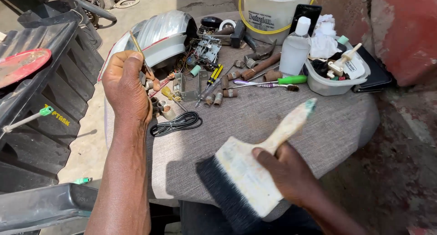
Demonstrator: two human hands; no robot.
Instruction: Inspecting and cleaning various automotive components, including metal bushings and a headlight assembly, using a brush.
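Observation:
My right hand (287, 173) grips a wide flat paintbrush (248, 171) with black bristles and a worn pale wooden handle, held low over the near edge of the grey cloth-covered table (273, 112). My left hand (127, 87) is raised over the table's left side, fingers closed on a thin brass-coloured rod (136, 46) that sticks up, with a small metal part at the fingertips. Just beyond the left hand lies an opened silver and white appliance shell (161, 35) with wires and a circuit part showing.
A coiled black cable (177, 122), several small brown cylinders (218, 97), screwdrivers (273, 82), a clear bottle (295, 46), a white bucket (273, 10) and a plastic tub of bits (334, 75) crowd the table. Black plastic panels (41, 103) stand left. A red wall (405, 30) rises right.

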